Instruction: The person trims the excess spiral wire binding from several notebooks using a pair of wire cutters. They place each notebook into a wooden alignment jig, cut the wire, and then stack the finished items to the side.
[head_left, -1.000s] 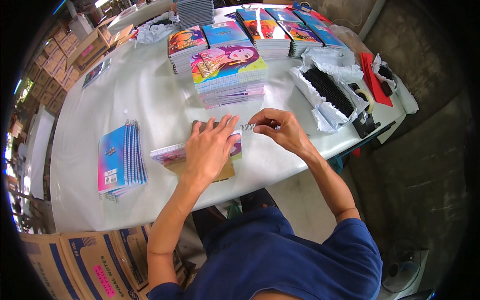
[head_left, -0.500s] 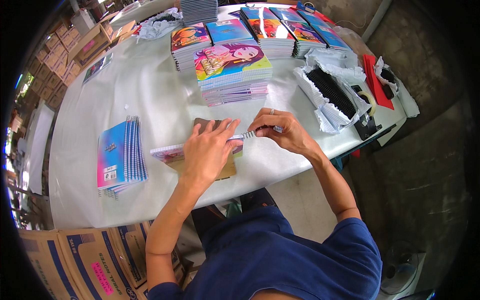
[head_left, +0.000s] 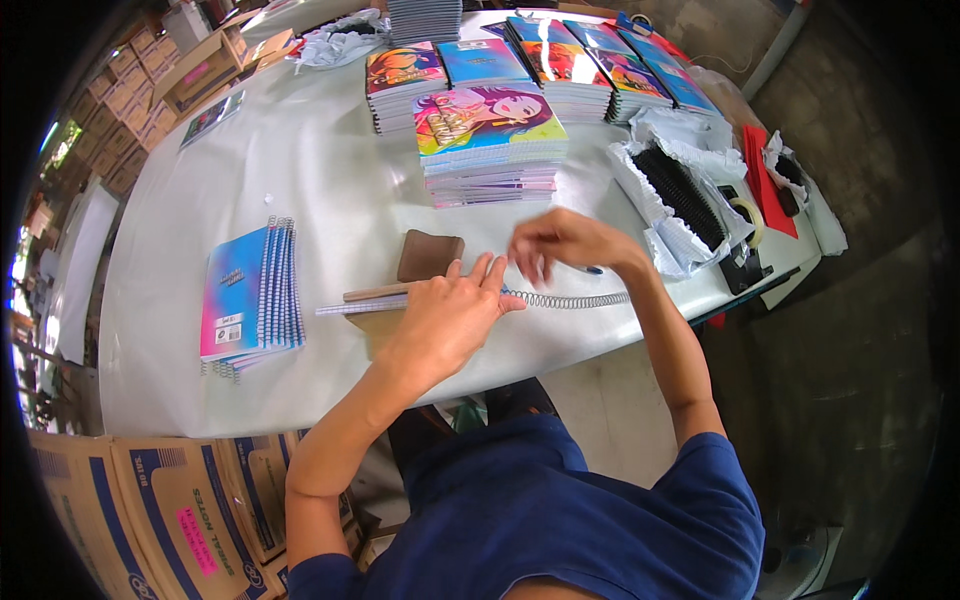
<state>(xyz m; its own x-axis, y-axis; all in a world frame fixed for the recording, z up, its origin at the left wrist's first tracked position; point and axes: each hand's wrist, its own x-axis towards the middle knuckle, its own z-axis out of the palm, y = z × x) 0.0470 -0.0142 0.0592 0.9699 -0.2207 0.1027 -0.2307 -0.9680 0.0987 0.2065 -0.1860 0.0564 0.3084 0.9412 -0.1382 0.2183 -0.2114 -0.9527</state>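
Observation:
My left hand (head_left: 445,325) grips an unbound notebook (head_left: 365,304) by its edge, with the fingers laid over it and much of it hidden. A metal spiral coil (head_left: 575,300) stretches rightward from the left fingertips across the table. Above that coil my right hand (head_left: 568,243) hovers, its fingers bent, apart and slightly blurred, with nothing visible in them. A brown block (head_left: 428,258) lies just beyond the left hand. Beside the notebook are a thin wooden strip (head_left: 375,293) and a tan board (head_left: 382,328), partly covered.
Notebooks with coils in their edges (head_left: 252,295) lie at the left. A tall notebook stack (head_left: 490,150) stands ahead, with more stacks (head_left: 560,65) behind. At the right are a paper-wrapped bundle of black coils (head_left: 680,195), a tape roll (head_left: 747,220) and red strips (head_left: 765,185). Cartons (head_left: 170,510) stand below.
My right hand has left the coil and risen slightly. The coil now shows at full length towards the right. The notebook under my left hand has turned more edge-on.

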